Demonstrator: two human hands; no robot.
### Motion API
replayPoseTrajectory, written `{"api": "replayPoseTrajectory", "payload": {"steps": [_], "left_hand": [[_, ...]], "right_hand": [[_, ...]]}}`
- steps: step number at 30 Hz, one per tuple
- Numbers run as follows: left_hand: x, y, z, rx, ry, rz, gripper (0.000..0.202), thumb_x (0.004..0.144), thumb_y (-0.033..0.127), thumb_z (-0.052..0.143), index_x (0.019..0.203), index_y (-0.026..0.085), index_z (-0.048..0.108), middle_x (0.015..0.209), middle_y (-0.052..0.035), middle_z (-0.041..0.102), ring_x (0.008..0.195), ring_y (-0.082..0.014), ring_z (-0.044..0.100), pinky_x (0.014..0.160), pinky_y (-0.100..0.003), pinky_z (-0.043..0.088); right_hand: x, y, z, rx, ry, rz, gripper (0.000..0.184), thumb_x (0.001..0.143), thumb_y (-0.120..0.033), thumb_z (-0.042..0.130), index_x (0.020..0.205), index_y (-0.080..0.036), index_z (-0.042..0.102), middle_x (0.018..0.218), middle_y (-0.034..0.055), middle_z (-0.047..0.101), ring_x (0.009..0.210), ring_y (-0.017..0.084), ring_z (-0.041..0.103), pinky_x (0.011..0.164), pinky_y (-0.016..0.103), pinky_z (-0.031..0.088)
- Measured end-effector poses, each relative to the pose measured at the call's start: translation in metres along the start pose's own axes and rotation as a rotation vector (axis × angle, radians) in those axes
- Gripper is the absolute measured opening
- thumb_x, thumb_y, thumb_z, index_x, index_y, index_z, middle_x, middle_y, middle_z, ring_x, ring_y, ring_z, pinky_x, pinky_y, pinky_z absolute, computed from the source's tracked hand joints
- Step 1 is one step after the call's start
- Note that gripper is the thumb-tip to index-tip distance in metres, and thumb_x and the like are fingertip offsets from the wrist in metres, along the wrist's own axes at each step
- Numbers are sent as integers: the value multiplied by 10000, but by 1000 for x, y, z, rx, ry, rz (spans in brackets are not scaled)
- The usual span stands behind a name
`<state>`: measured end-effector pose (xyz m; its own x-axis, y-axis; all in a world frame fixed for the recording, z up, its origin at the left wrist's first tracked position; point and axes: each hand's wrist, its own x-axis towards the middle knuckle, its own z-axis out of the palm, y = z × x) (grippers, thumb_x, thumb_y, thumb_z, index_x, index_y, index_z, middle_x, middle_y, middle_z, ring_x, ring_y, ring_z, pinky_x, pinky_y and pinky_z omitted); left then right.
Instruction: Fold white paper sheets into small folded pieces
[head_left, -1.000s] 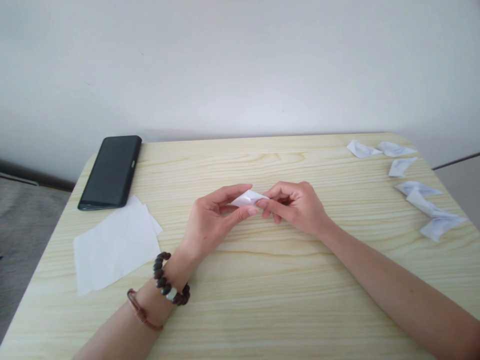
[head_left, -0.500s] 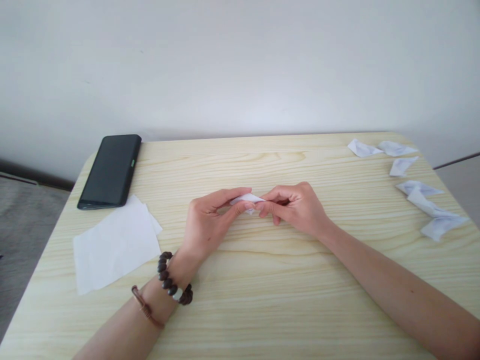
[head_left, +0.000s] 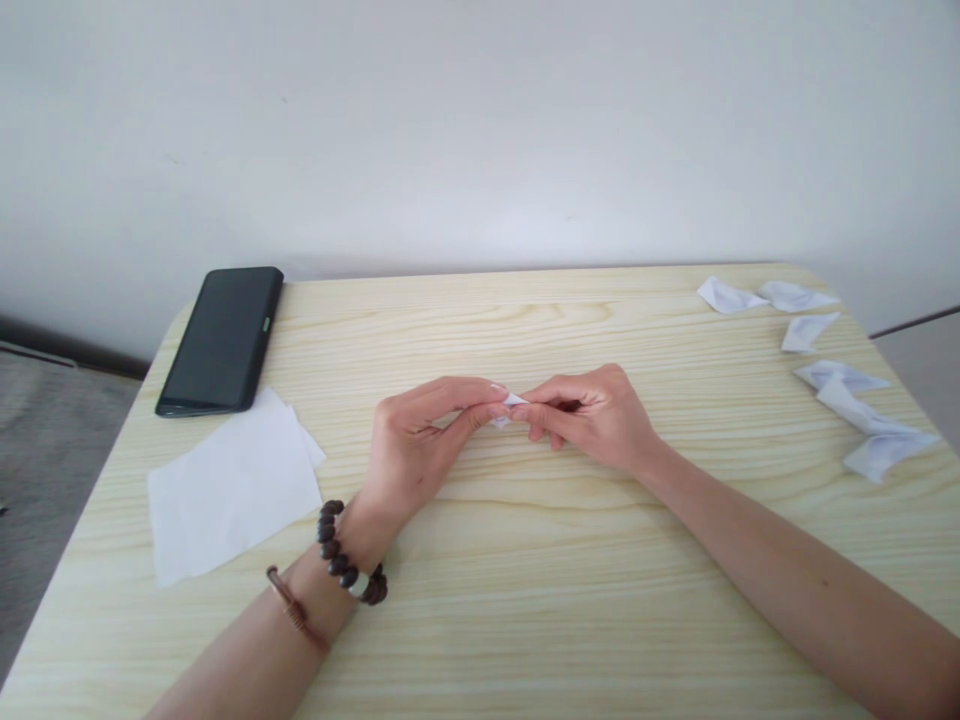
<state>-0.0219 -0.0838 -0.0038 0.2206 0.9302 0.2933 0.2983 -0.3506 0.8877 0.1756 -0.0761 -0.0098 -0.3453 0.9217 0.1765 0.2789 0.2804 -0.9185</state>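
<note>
My left hand and my right hand meet at the middle of a light wooden table. Both pinch a small folded piece of white paper between fingertips and thumb, just above the tabletop. Most of the paper is hidden by the fingers; only a small white corner shows. A beaded bracelet and a thin cord bracelet sit on my left wrist.
A black phone lies face up at the table's back left corner. A few flat white paper sheets lie in front of it. Several folded white paper pieces are scattered along the right edge. A pale wall stands behind.
My fingers have closed tighter over the folded paper, which now shows much less than a second ago. Both hands stay at the table's middle.
</note>
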Motion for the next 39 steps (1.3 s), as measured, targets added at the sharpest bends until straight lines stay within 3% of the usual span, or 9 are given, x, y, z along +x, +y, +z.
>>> {"api": "replayPoseTrajectory", "payload": {"steps": [4,9,14,17,19,24,29,33,39], "left_hand": [[0,1,2,-23,51,57,69,804,198,702,842,232,748,852,11,762,775,-146,699,733,-251,555],[1,5,2,8,51,-13,68,799,208,707,815,258,750,827,28,764,733,-148,699,710,-257,562],[0,5,3,-79,92,-179,133,776,292,730,889,226,756,821,5,769,746,-164,709,702,-253,570],[2,2,4,-144,55,-315,273,770,323,731,1019,213,731,863,2,771,794,-163,717,736,-240,575],[4,1,4,-148,26,-355,269,761,327,735,1004,211,737,891,-1,770,820,-164,717,740,-229,574],[6,2,2,-195,6,-318,122,754,274,740,855,209,760,864,8,768,823,-151,708,756,-207,560],[5,4,3,-171,59,-288,71,757,246,733,808,204,761,830,9,765,802,-149,701,768,-216,555],[4,8,4,-152,82,-279,55,736,241,754,786,223,769,801,26,766,758,-132,703,714,-185,551],[4,11,6,-189,27,-322,81,717,255,771,791,224,774,789,18,769,755,-147,713,691,-197,562]], "right_hand": [[0,0,1,-5,7,0,168,813,-311,689,774,-161,754,512,-4,668,355,52,517,353,144,382],[1,-1,0,14,-18,39,181,805,-323,695,755,-158,750,514,-5,665,363,53,517,361,144,390],[2,-3,-3,3,-80,21,242,856,-332,629,734,-156,741,585,17,694,417,68,551,390,161,406],[2,-2,-3,-50,-81,-33,272,884,-316,589,714,-152,725,610,19,697,422,62,538,395,168,380],[2,-2,-3,-80,-60,-74,244,888,-294,584,745,-152,722,624,13,697,431,54,528,405,168,368],[3,-2,0,-193,27,-190,156,864,-224,616,769,-146,712,620,-4,672,472,45,493,458,170,363],[3,-4,2,-240,69,-261,126,854,-190,626,765,-147,704,619,-14,660,484,41,478,478,169,356],[1,-5,1,-218,26,-225,153,869,-211,598,756,-142,673,589,-25,612,463,37,435,449,165,328],[0,-3,1,-218,-27,-226,161,888,-193,548,768,-139,642,600,-29,581,492,38,443,470,159,329]]}}
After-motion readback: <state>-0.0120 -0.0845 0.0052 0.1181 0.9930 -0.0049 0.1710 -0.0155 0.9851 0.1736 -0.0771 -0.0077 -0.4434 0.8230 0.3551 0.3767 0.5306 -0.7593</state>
